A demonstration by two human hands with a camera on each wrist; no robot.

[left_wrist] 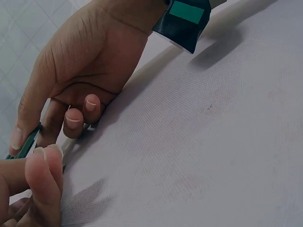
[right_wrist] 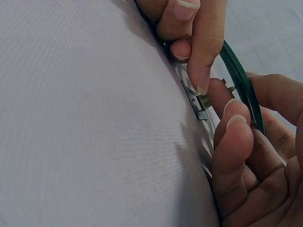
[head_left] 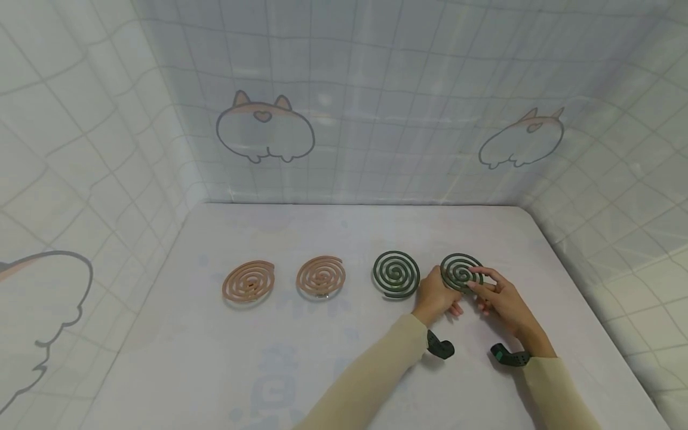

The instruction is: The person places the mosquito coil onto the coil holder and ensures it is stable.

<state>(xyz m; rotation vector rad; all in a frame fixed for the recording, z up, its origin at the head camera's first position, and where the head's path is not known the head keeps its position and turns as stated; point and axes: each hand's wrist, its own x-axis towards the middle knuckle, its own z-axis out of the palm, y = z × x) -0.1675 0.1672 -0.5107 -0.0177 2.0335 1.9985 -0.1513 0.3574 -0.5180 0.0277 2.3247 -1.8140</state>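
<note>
A green mosquito coil (head_left: 457, 264) stays raised at the right between both hands, tilted over the table. My right hand (head_left: 500, 301) pinches its right side; the right wrist view shows the thumb and fingers round the coil's edge (right_wrist: 245, 87). Beneath it is a small metal coil stand (right_wrist: 199, 101), pinched by my left hand (head_left: 436, 294), whose fingertip presses on it. The left wrist view catches the right hand (left_wrist: 90, 61) with several fingers curled. Just left of my left hand lies another green coil (head_left: 396, 275). Part of the stand is hidden behind fingers.
Two brown coils (head_left: 249, 282) (head_left: 321, 276) sit at the left and middle of the white table (head_left: 204, 364), with a bit of metal (head_left: 322, 295) under the second. Grid-patterned curtains (head_left: 387, 119) surround the table at the back and sides.
</note>
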